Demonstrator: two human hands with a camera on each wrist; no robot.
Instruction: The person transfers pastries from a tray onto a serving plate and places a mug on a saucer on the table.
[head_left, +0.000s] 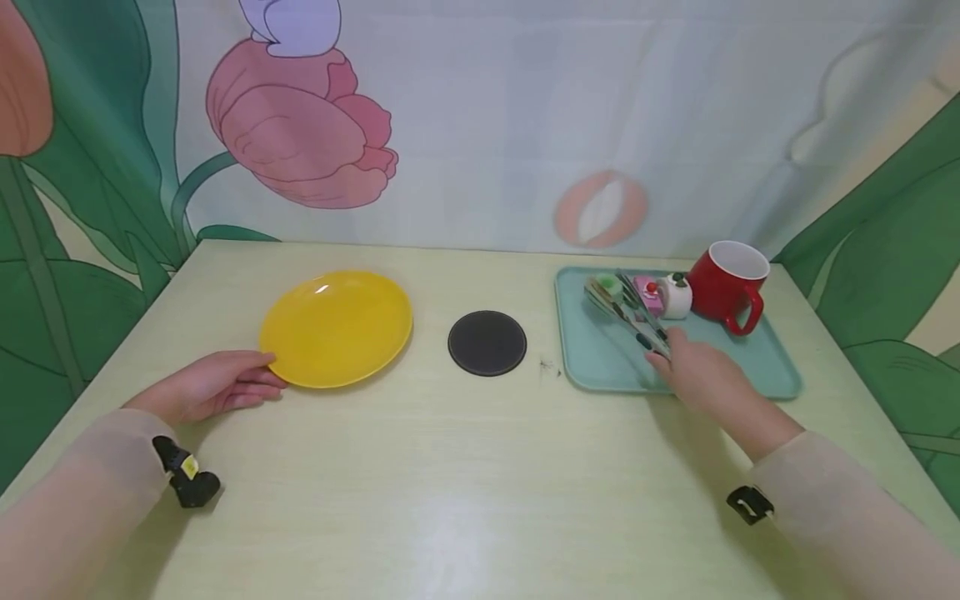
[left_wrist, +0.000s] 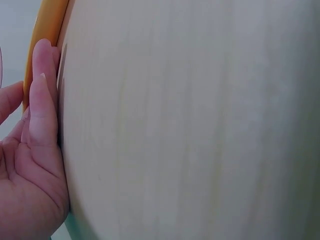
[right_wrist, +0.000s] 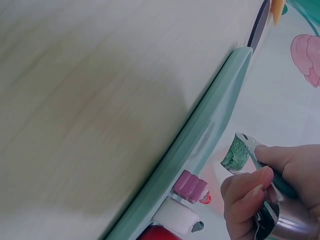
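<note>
My left hand (head_left: pixel 228 383) pinches the near-left rim of a yellow plate (head_left: pixel 337 329); the thumb lies on one face of the rim and fingers on the other in the left wrist view. Over a light teal tray (head_left: pixel 600 371), my right hand (head_left: pixel 701 371) grips metal tongs (head_left: pixel 645 339) by the handle end. A small green toy cake (head_left: pixel 611 285) appears between the tong ends; whether they squeeze it I cannot tell. Beside them on the tray are a pink cake (head_left: pixel 647 294) with a red topping and a white cake roll (head_left: pixel 677 298).
A red mug (head_left: pixel 716 287) with a white inside stands at the tray's back right, handle toward the front. Between plate and tray lies a round black coaster (head_left: pixel 487 343). Behind the pale table (head_left: pixel 420 483) hangs a printed curtain (head_left: pixel 480 125).
</note>
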